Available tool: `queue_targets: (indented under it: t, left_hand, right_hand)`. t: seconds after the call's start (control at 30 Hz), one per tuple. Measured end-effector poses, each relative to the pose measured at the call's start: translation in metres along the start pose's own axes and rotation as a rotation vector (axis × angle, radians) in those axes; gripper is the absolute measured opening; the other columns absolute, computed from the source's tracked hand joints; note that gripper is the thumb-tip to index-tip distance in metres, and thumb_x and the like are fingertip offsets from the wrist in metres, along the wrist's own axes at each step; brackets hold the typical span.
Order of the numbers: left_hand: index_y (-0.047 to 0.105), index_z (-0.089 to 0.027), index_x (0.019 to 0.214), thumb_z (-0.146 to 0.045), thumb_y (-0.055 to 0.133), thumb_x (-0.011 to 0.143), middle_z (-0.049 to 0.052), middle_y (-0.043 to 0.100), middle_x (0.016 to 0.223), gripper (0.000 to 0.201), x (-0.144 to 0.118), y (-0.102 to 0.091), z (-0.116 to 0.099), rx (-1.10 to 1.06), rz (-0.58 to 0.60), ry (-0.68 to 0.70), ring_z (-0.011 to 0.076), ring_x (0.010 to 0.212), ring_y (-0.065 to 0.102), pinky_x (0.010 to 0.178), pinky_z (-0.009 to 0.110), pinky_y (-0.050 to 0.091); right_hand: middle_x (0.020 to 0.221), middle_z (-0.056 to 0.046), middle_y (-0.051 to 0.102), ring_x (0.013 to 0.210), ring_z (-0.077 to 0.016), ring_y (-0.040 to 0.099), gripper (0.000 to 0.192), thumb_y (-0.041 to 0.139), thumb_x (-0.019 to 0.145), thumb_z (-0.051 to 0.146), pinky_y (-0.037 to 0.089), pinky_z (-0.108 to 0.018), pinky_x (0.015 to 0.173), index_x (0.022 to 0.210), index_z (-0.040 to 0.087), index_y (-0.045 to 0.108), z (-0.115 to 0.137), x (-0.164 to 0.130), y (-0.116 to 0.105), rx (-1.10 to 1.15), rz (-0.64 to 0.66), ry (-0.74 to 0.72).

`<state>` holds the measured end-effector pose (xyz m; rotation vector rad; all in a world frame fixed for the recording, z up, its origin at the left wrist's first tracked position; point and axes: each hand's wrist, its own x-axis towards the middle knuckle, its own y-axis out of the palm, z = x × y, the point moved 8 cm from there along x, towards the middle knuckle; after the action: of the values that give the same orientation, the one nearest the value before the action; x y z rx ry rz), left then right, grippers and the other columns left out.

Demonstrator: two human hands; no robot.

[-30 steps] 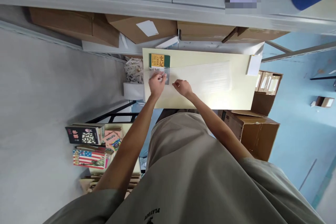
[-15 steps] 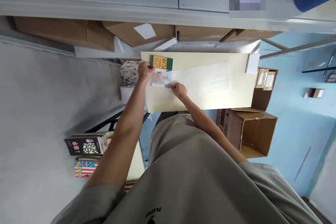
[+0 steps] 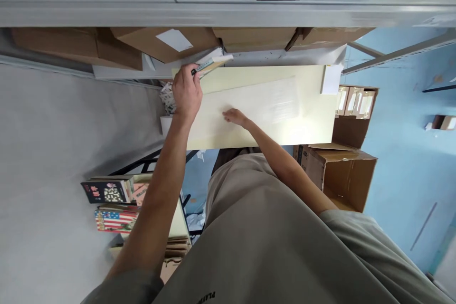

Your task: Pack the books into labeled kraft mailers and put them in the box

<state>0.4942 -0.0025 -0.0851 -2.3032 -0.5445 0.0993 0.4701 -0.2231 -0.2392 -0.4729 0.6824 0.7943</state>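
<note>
1. Left hand (image 3: pixel 187 92): I see it clamped on the book (image 3: pixel 211 63), which is lifted and tilted at the table's far left corner, apparently clear of the plastic sheet.
2. Right hand (image 3: pixel 235 116): fingers together, pressing flat on the clear plastic sheet (image 3: pixel 263 104) lying on the table (image 3: pixel 313 123).
3. I judge the book freed; setting it down remains.
4. Room: boxes (image 3: pixel 164 42) crowd the far edge; the table's right half lies open.

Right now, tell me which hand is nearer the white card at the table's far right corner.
Right. The right hand rests mid-table on the clear plastic sheet, well short of the white card; the left hand grips a book at the opposite end.
</note>
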Motion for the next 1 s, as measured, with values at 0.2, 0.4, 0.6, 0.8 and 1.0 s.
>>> queue_targets:
  t: [0.2, 0.4, 0.6, 0.8, 1.0]
  left_hand:
    - [0.072, -0.026, 0.124, -0.079, 0.068, 0.109, 0.009, 0.081, 0.129, 0.055, -0.052, 0.067, -0.009, -0.400, -0.163, -0.286, 0.0272, 0.132, 0.081, 0.120, 0.041, 0.063]
    - [0.075, -0.021, 0.118, -0.063, 0.082, 0.102, 0.014, 0.083, 0.119, 0.046, -0.122, 0.236, -0.008, -0.638, -0.027, -0.846, 0.0300, 0.116, 0.083, 0.096, 0.042, 0.070]
    - [0.071, -0.019, 0.109, -0.028, 0.081, 0.103, 0.014, 0.084, 0.121, 0.014, -0.127, 0.274, -0.007, -0.470, -0.109, -0.956, 0.0289, 0.124, 0.081, 0.112, 0.038, 0.062]
    - [0.069, -0.021, 0.102, -0.026, 0.085, 0.103, 0.010, 0.082, 0.113, 0.017, -0.124, 0.268, 0.001, -0.422, -0.116, -0.943, 0.0275, 0.121, 0.080, 0.114, 0.038, 0.061]
    - [0.070, -0.021, 0.103, -0.040, 0.090, 0.100, 0.011, 0.083, 0.111, 0.028, -0.118, 0.268, 0.000, -0.451, -0.124, -0.912, 0.0298, 0.122, 0.081, 0.113, 0.042, 0.064]
  right_hand:
    - [0.132, -0.012, 0.089, 0.130, -0.0260, 0.082, 0.067, 0.050, 0.115, 0.082, 0.065, -0.041, 0.112, 0.140, 0.025, 0.076, -0.038, -0.052, -0.125, 0.295, -0.074, -0.042]
    - [0.126, -0.011, 0.089, 0.123, -0.0273, 0.083, 0.074, 0.072, 0.098, 0.090, 0.068, -0.039, 0.107, 0.127, 0.023, 0.080, -0.075, -0.073, -0.210, 0.324, -0.212, -0.125]
    - [0.121, -0.014, 0.091, 0.115, -0.0312, 0.085, 0.036, 0.072, 0.106, 0.056, 0.067, -0.047, 0.113, 0.116, 0.022, 0.080, -0.113, -0.052, -0.229, -0.027, -0.338, -0.040]
    - [0.120, -0.013, 0.090, 0.110, -0.0310, 0.083, 0.014, 0.066, 0.111, 0.034, 0.068, -0.049, 0.110, 0.111, 0.024, 0.077, -0.110, -0.047, -0.221, -0.243, -0.369, -0.093]
    - [0.118, -0.011, 0.087, 0.109, -0.0291, 0.081, 0.011, 0.069, 0.113, 0.031, 0.067, -0.046, 0.108, 0.113, 0.025, 0.078, -0.111, -0.054, -0.223, -0.324, -0.323, -0.094]
